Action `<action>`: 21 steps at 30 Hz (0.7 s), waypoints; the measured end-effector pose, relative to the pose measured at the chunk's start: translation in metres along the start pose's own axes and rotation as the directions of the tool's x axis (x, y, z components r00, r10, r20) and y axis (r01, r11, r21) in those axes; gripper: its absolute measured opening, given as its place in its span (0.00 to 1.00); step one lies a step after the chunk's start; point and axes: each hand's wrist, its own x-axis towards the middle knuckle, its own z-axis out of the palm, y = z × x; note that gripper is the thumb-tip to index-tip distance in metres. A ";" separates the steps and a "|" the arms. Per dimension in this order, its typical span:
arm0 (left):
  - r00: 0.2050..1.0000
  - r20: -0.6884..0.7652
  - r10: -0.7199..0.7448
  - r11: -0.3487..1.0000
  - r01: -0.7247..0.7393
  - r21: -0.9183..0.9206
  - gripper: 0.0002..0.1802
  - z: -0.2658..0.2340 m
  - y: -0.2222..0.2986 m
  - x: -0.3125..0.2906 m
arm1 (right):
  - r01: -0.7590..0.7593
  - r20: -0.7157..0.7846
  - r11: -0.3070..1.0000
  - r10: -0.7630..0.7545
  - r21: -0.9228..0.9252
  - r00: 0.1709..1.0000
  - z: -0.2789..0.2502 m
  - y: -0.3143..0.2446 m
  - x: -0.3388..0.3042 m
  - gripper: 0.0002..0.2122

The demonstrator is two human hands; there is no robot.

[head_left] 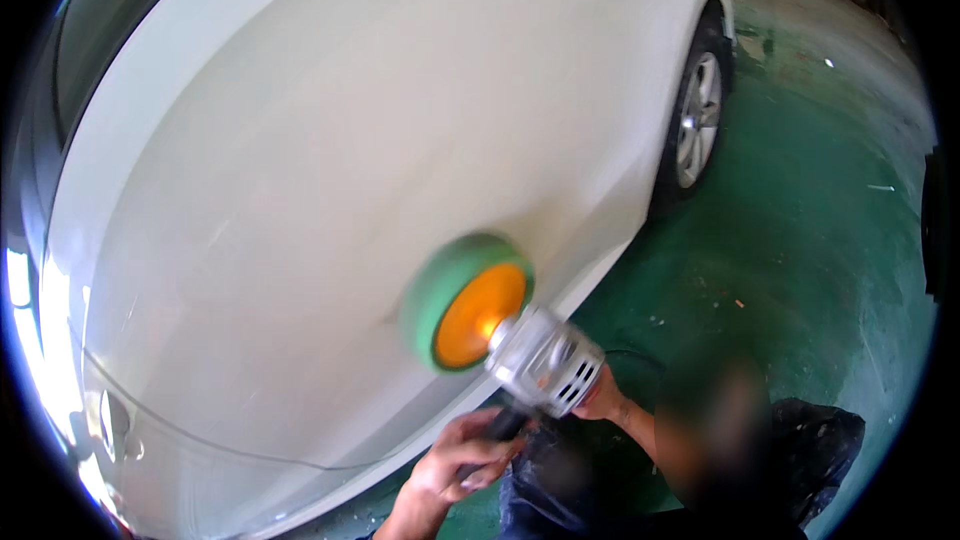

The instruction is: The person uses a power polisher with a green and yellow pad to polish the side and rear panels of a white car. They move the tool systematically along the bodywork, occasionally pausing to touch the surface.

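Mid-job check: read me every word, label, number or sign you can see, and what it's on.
None can be read.
Power tool: no legible lettering on its silver housing.
White car panel: no lettering visible.
Wheel: hub too small and blurred to tell.

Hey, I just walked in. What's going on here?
A person holds a silver-bodied power tool: the left grip wraps its black rod-shaped handle, and the right grip is at its rear, partly hidden. Its round green pad, with an orange backing, appears to be against a glossy white car's side. The pad's blurred edge suggests spinning.
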 end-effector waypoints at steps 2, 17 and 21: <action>0.988 -0.155 -0.001 1.000 0.005 0.025 0.28 -0.027 -0.018 -0.050 | -0.117 0.115 0.968 0.093 0.224 0.989 0.034 -0.011 -0.011 0.20; 0.895 -0.407 0.183 0.981 -0.191 0.023 0.33 -0.086 -0.083 -0.153 | 0.047 0.298 0.982 0.010 -0.183 0.955 0.066 -0.069 -0.017 0.17; 0.929 -0.305 0.212 0.977 -0.198 0.077 0.28 -0.046 -0.038 -0.090 | 0.036 0.234 0.956 0.034 -0.291 0.972 0.001 -0.083 0.012 0.20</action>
